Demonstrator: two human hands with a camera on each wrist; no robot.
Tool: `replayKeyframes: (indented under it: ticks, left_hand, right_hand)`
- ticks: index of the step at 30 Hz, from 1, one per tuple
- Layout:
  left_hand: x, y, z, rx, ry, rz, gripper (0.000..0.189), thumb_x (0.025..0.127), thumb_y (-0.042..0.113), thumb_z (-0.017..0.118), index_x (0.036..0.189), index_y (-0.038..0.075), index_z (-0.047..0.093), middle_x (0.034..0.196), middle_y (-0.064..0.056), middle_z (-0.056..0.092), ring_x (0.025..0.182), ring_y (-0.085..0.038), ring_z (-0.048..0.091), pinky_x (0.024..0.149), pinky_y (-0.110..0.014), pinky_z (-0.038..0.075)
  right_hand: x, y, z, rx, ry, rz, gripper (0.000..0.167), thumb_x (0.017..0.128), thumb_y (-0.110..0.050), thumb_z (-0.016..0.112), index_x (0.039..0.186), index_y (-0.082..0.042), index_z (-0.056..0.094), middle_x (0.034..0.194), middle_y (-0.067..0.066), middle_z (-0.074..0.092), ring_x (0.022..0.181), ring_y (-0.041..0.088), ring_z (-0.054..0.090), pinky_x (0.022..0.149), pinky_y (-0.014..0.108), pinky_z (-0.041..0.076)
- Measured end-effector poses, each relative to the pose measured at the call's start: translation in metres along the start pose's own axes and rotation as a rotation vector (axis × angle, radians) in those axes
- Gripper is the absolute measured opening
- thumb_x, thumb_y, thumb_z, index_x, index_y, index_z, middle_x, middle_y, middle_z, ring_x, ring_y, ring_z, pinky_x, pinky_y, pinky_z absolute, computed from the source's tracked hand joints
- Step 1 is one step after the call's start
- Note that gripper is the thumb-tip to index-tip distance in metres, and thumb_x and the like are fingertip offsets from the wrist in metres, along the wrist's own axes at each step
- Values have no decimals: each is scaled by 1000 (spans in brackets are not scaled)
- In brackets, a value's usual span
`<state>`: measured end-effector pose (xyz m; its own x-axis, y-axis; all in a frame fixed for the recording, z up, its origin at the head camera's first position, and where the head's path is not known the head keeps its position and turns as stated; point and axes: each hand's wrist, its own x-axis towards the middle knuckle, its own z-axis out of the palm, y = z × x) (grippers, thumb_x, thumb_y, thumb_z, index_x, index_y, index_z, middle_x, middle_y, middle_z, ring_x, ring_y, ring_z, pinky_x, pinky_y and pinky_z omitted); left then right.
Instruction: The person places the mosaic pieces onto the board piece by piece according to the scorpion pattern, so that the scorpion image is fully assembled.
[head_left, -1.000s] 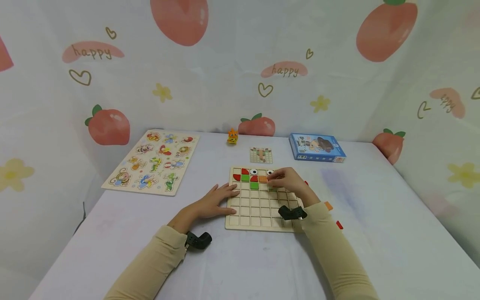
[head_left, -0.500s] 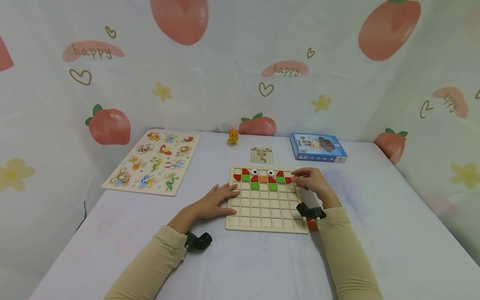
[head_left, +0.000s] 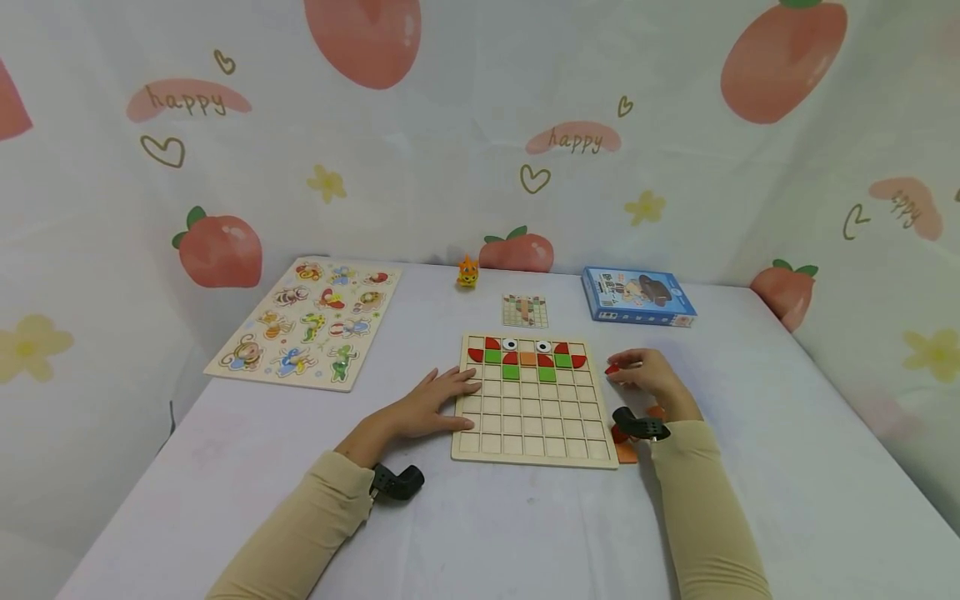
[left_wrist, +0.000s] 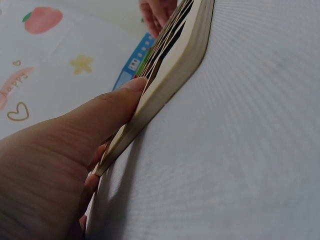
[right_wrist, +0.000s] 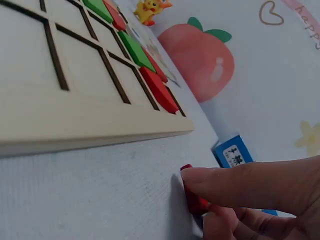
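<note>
Left hand [head_left: 422,408] outspread, right hand [head_left: 649,375] pinched

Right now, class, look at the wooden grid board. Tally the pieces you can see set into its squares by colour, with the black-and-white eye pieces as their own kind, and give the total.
Red pieces: 6
Green pieces: 4
Eye pieces: 2
Orange piece: 1
Total: 13

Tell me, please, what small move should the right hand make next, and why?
Probably bring the red piece over the wooden grid board: the right hand pinches it beside the board's right edge, the left hand rests on the left edge, and much grid is bare.
</note>
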<state>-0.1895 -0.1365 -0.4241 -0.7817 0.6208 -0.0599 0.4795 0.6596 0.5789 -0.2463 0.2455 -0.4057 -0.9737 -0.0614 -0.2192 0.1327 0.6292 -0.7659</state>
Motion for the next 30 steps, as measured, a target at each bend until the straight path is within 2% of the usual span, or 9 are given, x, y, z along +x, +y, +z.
replayKeyframes:
  ticks: [11,18,24,27,30]
  left_hand:
    - [0,4,-2,-9,3,9,65,87,43,61,143,16,40,156,-3,21,146,-26,9,117,-51,-1]
    - [0,3,-2,-9,4,13,65,87,42,61,143,16,40,156,-3,22,146,-26,9,117,-51,-1]
    - [0,3,-1,-6,6,18,65,87,43,61,143,16,40,156,-3,22,146,-26,9,117,-52,-1]
    - [0,2,-1,-7,8,24,65,87,42,61,143,16,39,156,-4,22,146,-27,9,117,-52,-1]
    - [0,2,-1,-5,5,23,65,87,42,61,143,16,39,156,-4,22,146,-27,9,117,-52,-1]
  right_hand:
    - [-1,0,0,-5,0,-2,32,83,-9,68,109,8,58,92,9,64,70,9,55,61,20,49]
    - [0,-2,1,-59,-1,-18,43,84,-7,66,123,6,54,87,9,55,68,12,53,60,19,48]
    - [0,-3,2,-107,-37,-100,36,86,-8,63,119,6,57,85,12,55,64,13,51,58,23,47]
    - [-1,-4,3,-124,-41,-98,31,87,-7,62,115,5,57,86,12,55,66,14,52,60,22,48]
    - [0,-5,3,-151,-54,-112,34,87,-7,62,117,6,54,87,14,54,67,14,52,60,21,47]
